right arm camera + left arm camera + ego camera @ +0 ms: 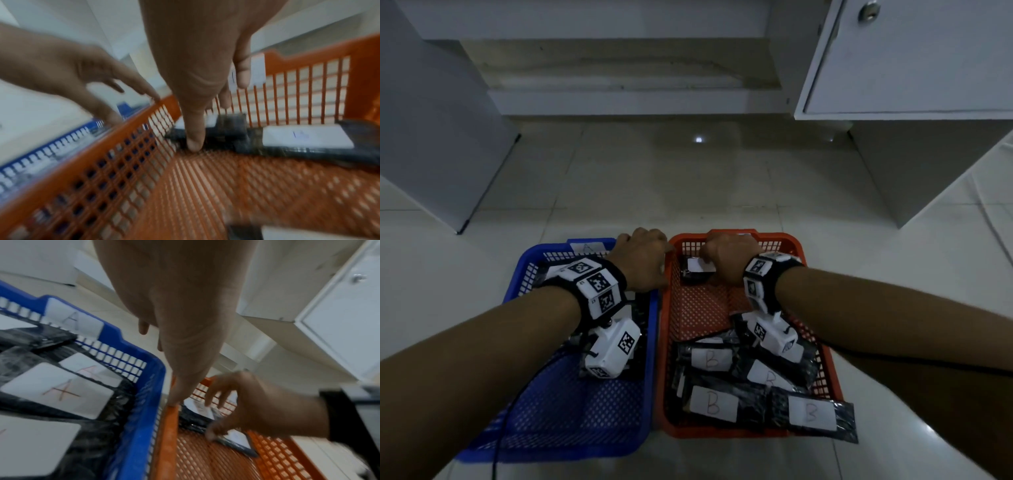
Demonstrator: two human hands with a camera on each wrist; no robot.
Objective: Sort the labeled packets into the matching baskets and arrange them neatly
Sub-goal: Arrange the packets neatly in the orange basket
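Reaching into the far left corner of the orange perforated plastic basket point(815, 274), right hand point(729, 257) bent over a black plastic packet with a white paper label point(697, 270), thumb down at the packet's near edge and fingers over its far side, apparently pinching it, though the blur leaves the firmness of the grip unclear. Left hand point(643, 260) hovering over the seam between the two baskets, fingers loosely extended and empty, thumb tip at the orange rim in the left wrist view. Held packet lying flat on the basket floor against the far wall, a second black packet point(308, 139) just beside it to the right. More black packets marked B point(710, 404) heaped untidily at the near end of the same basket, one point(813, 416) overhanging the near rim. Blue perforated plastic basket point(585, 404) alongside on the white tiled floor point(619, 178), tagged A at its far rim, holding packets marked A point(59, 390).

Likely trouble from here: slick film slipping out of a light pinch; a corner snagging in the mesh holes; the neighbouring packet nudged askew; the overhanging one tipped onto the floor by a passing forearm.

Long axis of the held packet running left to right, parallel to the far wall, label face up. Letter on it unreadable here.
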